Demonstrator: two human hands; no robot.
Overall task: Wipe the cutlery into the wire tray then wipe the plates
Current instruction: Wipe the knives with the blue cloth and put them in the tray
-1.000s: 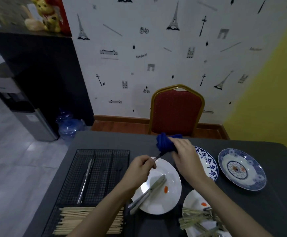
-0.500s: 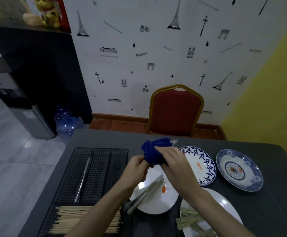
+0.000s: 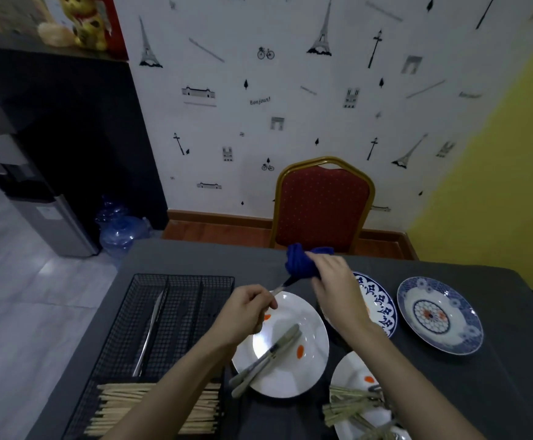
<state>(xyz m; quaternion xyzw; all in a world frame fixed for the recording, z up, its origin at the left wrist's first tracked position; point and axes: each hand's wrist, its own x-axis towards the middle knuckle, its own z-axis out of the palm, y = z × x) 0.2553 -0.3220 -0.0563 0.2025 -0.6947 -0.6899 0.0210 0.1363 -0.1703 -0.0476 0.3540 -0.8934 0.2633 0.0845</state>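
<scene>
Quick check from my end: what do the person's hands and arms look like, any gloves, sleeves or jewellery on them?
Both are bare. The left hand and right hand show no gloves, and no rings or watch can be seen. Both forearms are uncovered up to the frame's bottom edge, so no sleeve shows. The dim light could hide small details.

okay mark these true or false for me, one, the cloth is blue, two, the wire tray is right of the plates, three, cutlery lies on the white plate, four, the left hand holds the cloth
1. The cloth is blue. True.
2. The wire tray is right of the plates. False: it sits to their left.
3. Cutlery lies on the white plate. True.
4. The left hand holds the cloth. False: the right hand grips it; the left holds a utensil handle.
</scene>
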